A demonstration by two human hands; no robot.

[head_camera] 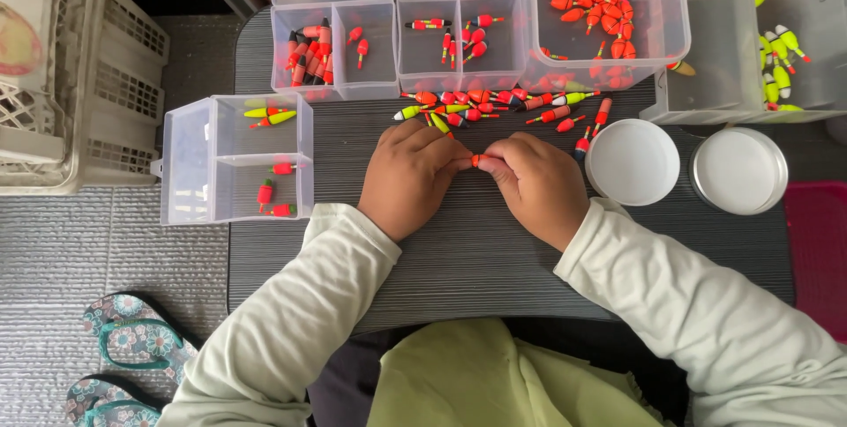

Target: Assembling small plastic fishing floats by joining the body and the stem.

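A dark ribbed mat (pixel 494 250) serves as the work surface, laid over a pale woven floor covering. At far left stand cream plastic crates (pixel 88 74), with flowered sandals (pixel 132 339) on the floor nearer the person. Next comes a clear divided box (pixel 190 162) holding a few yellow-green and orange-red floats. Along the far edge sit 2 more clear compartment boxes (pixel 335 48) with red floats inside, then a loose row of floats (pixel 494 105) lying on the mat just beyond the knuckles.

The left hand (pixel 410 176) and right hand (pixel 538 184) meet at the middle of the mat, fingertips pinched together on a small orange float (pixel 479 160), which is held between them just above the surface; only a short stretch of it shows. Both hands are closed on it, thumbs tucked under.

Judging from the grip, the work is fine fitting at the float's ends, so it likely goes best with light, even pressure, the piece kept straight, and wrists resting on the mat.

To the right lie 2 round white lids (pixel 633 162), a tilted clear tub (pixel 657 3) of orange floats, and a clear bin (pixel 794 3) of yellow-green ones.
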